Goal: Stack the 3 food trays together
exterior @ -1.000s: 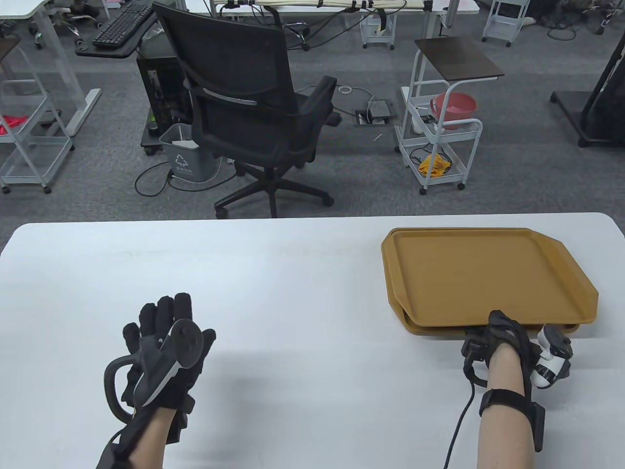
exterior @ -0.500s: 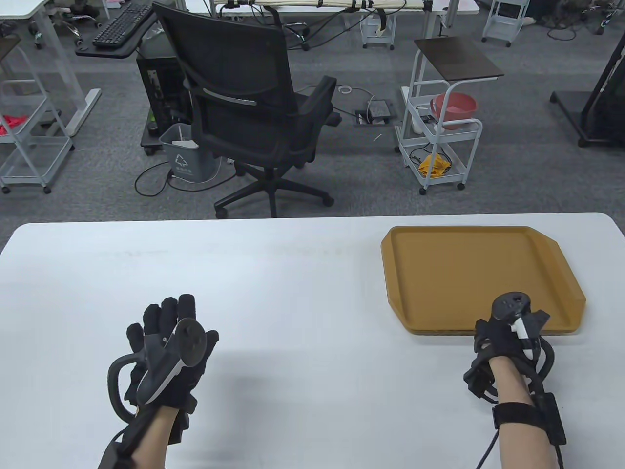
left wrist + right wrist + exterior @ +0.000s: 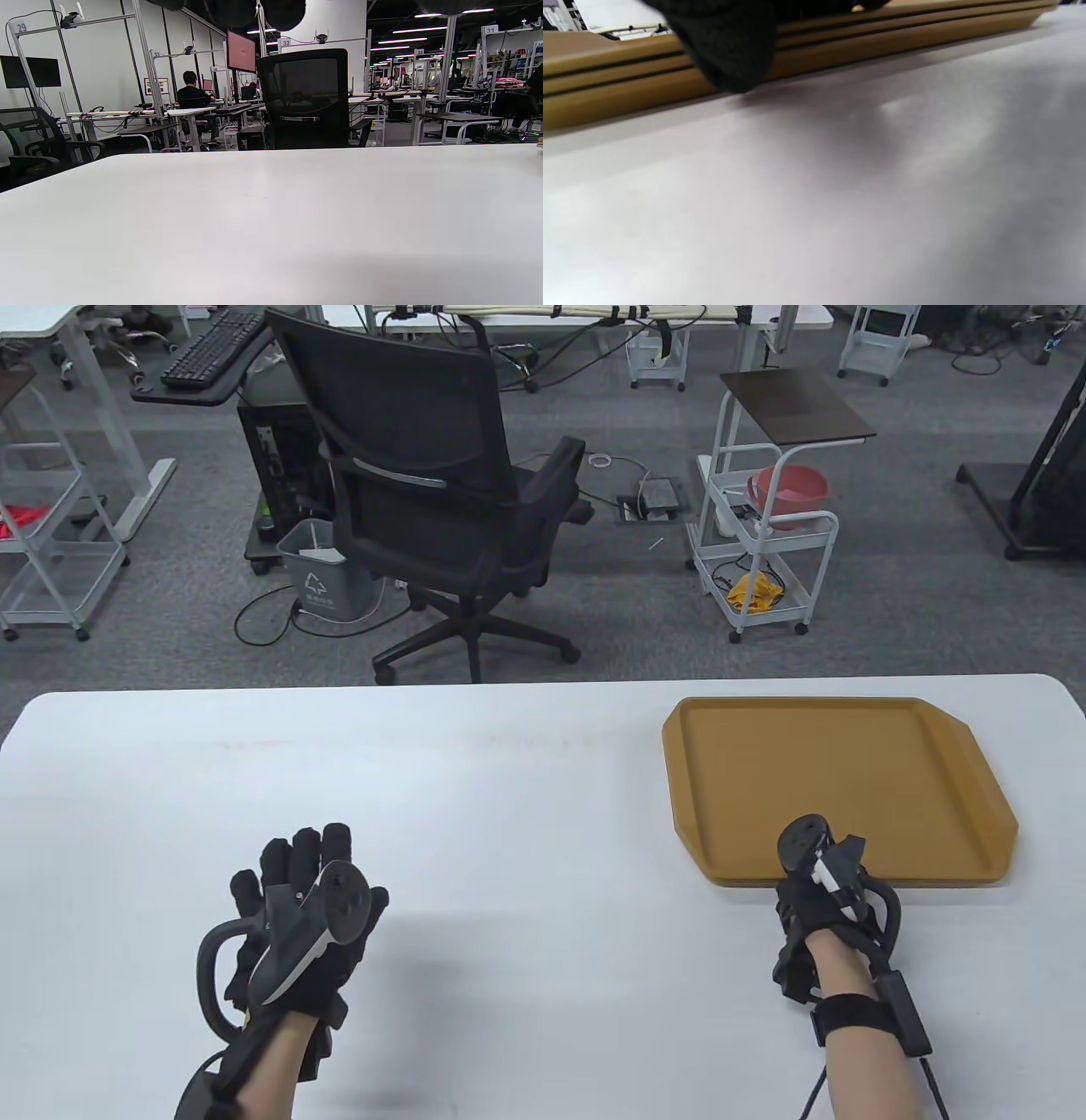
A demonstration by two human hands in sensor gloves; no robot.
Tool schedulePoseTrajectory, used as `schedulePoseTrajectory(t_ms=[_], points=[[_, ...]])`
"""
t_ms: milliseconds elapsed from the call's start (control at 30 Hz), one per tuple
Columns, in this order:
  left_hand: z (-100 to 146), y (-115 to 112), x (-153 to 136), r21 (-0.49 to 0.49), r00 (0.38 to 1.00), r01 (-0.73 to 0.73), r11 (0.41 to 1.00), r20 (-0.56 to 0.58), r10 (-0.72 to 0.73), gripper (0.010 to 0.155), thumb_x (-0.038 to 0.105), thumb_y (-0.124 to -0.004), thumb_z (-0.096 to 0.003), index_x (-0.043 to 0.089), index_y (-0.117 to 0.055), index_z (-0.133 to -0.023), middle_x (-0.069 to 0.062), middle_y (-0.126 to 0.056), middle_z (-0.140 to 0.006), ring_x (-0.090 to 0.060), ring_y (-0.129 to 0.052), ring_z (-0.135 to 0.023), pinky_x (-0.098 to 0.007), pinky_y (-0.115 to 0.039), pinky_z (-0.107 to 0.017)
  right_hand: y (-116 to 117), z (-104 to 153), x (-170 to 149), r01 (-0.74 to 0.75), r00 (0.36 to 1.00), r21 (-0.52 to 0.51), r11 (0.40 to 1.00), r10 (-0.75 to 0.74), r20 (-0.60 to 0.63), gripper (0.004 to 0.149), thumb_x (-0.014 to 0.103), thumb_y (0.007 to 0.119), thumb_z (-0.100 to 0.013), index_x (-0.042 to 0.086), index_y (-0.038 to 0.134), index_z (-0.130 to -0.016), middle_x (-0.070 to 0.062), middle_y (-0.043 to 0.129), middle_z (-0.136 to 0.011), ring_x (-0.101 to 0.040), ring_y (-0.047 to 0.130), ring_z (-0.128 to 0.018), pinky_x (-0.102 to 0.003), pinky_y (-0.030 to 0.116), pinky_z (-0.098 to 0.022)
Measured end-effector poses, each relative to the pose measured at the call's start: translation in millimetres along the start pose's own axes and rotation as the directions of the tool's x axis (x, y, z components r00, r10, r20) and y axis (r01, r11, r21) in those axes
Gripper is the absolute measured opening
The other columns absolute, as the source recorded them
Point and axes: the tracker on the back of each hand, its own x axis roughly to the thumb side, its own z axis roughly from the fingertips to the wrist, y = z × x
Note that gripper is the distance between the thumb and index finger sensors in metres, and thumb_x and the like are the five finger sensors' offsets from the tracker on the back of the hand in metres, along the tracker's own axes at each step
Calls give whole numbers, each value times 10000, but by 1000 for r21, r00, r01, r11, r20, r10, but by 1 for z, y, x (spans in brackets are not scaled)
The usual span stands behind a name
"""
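Observation:
Three tan food trays (image 3: 836, 780) lie nested in one stack on the right of the white table (image 3: 509, 780). In the right wrist view their three rims (image 3: 882, 38) lie one on another, level. My right hand (image 3: 804, 872) is at the stack's near edge, toward its left corner. A gloved finger (image 3: 725, 59) hangs down in front of the rims and touches them; the tracker hides the other fingers in the table view. My left hand (image 3: 297, 861) rests on the table at the near left, fingers stretched out, holding nothing.
A black office chair (image 3: 433, 475) stands just beyond the table's far edge, with a white cart (image 3: 764, 551) to its right. Bare tabletop (image 3: 271, 220) stretches ahead of the left hand.
The top tray, held raised at its near edge, has come down flush on the stack. My right hand then slid left along the near edge. My left hand drifted slightly right.

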Motion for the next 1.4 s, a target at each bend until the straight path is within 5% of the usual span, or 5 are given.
schedulePoseTrajectory(t_ms=[533,967,1167,1400], points=[[1,-1,1,-15,1000,2,1000,6,-2,820,702,-540,-472,387,-213,-1155,31,-329,-1275,-345,-401,-1215,-637,-383,-851,28,34,59,87,895,91,992,-118,430,386,194,726,-543,318,594,-884,-49,540,-999,-348,398,-1117,-596,305,-746],[3,1,2,-2,999,-23,1000,23,23,820,703,-538,-473,387,-209,-1154,33,-324,-1275,-344,-394,-1217,-638,-380,-852,75,129,187,-41,690,204,978,-120,713,408,207,690,-566,271,506,-926,-89,480,-994,-374,323,-1110,-580,335,-735],[4,2,3,10,999,-24,1000,31,23,820,702,-539,-472,387,-211,-1154,34,-324,-1275,-344,-397,-1216,-637,-382,-852,94,173,239,-72,609,236,969,-145,780,416,208,685,-568,259,497,-936,-100,468,-998,-375,310,-1109,-576,319,-732],[4,0,3,14,999,-26,1000,40,25,818,702,-539,-473,387,-214,-1154,35,-326,-1274,-340,-396,-1217,-636,-383,-852,99,180,249,-2,580,303,953,-246,776,411,279,692,-562,245,538,-942,-122,504,-993,-362,326,-1097,-550,307,-729]])
